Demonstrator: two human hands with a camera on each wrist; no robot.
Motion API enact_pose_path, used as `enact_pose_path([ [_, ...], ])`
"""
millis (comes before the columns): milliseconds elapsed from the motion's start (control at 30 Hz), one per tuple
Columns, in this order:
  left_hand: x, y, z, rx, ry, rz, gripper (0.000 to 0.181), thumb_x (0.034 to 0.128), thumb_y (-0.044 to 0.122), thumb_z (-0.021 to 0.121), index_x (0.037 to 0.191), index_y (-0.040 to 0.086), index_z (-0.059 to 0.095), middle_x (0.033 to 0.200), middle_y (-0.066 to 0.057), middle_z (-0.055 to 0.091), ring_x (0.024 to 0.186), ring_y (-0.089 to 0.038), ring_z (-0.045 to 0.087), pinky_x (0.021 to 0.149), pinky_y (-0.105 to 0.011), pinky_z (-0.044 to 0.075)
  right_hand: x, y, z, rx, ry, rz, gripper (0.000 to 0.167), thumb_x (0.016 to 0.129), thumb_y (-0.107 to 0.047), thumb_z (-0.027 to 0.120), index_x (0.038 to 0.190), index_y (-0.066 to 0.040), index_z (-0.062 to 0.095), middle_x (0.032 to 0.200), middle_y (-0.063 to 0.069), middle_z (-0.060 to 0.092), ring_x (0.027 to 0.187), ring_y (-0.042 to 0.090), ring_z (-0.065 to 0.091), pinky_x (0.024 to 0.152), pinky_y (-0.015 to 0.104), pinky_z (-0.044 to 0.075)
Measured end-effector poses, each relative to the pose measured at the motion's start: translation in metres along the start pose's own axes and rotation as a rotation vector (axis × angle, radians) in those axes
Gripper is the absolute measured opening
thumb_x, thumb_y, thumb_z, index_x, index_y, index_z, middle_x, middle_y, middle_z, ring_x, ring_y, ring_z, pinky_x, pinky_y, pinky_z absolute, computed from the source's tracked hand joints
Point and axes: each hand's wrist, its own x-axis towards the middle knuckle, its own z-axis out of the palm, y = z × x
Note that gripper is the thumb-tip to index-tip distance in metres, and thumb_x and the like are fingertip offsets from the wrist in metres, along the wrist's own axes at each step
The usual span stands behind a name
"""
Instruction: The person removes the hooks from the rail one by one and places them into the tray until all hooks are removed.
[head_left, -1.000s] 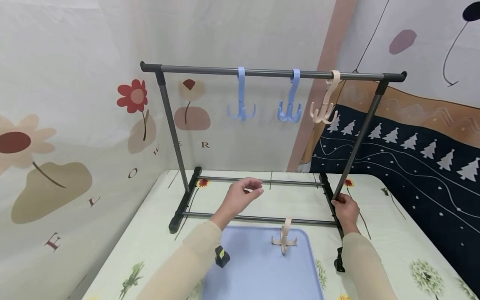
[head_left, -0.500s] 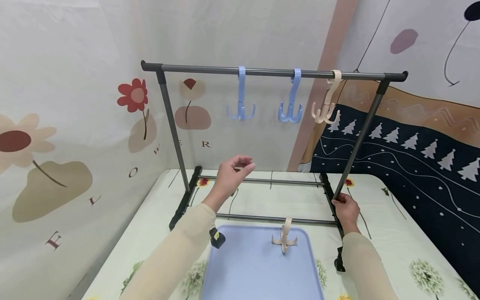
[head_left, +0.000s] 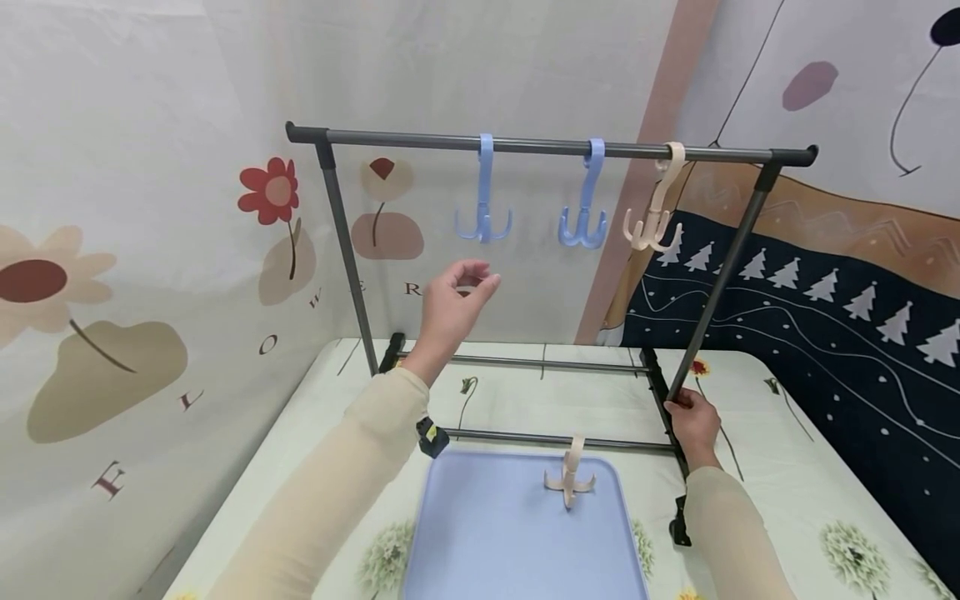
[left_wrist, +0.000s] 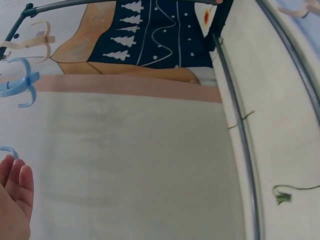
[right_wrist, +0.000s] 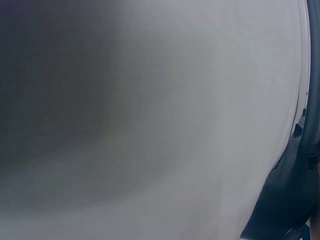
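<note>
My left hand (head_left: pixel 447 310) is raised below the left blue four-prong hanger hook (head_left: pixel 483 196), apart from it, fingers loosely bent and holding nothing. In the left wrist view, the fingers (left_wrist: pixel 22 187) come near the tip of a blue hook (left_wrist: pixel 8 150). At the lower right, my right hand (head_left: pixel 693 423) grips the foot of the upright post of a dark metal clothes rack (head_left: pixel 412 139). Another blue hook (head_left: pixel 583 200) and a beige hook (head_left: pixel 656 204) hang from the top bar. A second beige hook (head_left: pixel 570 479) lies on a light blue tray (head_left: pixel 510 533).
The rack's black feet (head_left: pixel 660 383) and two low crossbars (head_left: pixel 555 438) stand on a flower-print tablecloth (head_left: pixel 787 483). Printed cloth walls (head_left: pixel 180 100) rise at the back and sides. The right wrist view shows mostly blurred pale cloth and a dark rack part (right_wrist: pixel 287 200).
My left hand has risen and moved slightly left, from over the rack's base toward the left blue hook. The right hand has stayed at the post, and the hooks hang where they were.
</note>
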Motion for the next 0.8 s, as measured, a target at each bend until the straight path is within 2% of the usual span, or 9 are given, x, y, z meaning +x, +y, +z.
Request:
enact_pose_path([
  [200, 0.014, 0.013, -0.003, 0.024, 0.058, 0.064, 0.03, 0.0926, 0.026, 0.072, 0.115, 0.007, 0.068, 0.103, -0.003, 0.069, 0.096, -0.013, 0.063, 0.084, -0.029, 0.051, 0.0, 0.001, 0.0, 0.009, 0.001, -0.011, 0.033, 0.096, -0.006, 0.06, 0.125, 0.009, 0.059, 0.12, 0.03, 0.061, 0.109, 0.043, 0.058, 0.094, 0.054, 0.044],
  [367, 0.026, 0.022, -0.003, 0.026, 0.115, 0.094, 0.031, 0.0923, 0.022, 0.073, 0.116, 0.003, 0.067, 0.105, -0.006, 0.069, 0.095, -0.014, 0.064, 0.081, -0.029, 0.053, 0.001, 0.002, 0.0, 0.004, 0.006, -0.016, 0.033, 0.096, -0.006, 0.06, 0.125, 0.009, 0.059, 0.12, 0.03, 0.062, 0.109, 0.043, 0.059, 0.094, 0.053, 0.045],
  [633, 0.048, 0.04, -0.002, 0.039, 0.208, 0.096, 0.033, 0.0929, 0.019, 0.072, 0.119, 0.001, 0.065, 0.113, -0.013, 0.067, 0.1, -0.017, 0.064, 0.084, -0.024, 0.052, 0.002, 0.002, 0.0, 0.009, -0.004, 0.0, 0.032, 0.096, -0.007, 0.06, 0.124, 0.009, 0.059, 0.12, 0.03, 0.061, 0.109, 0.043, 0.058, 0.093, 0.054, 0.045],
  [800, 0.061, 0.051, 0.003, 0.058, 0.247, 0.054, 0.036, 0.0928, 0.022, 0.072, 0.122, 0.001, 0.064, 0.114, -0.011, 0.065, 0.105, -0.021, 0.062, 0.087, -0.021, 0.05, 0.0, 0.001, -0.001, 0.0, 0.006, -0.01, 0.032, 0.096, -0.006, 0.061, 0.124, 0.009, 0.06, 0.119, 0.029, 0.062, 0.108, 0.042, 0.059, 0.094, 0.053, 0.044],
])
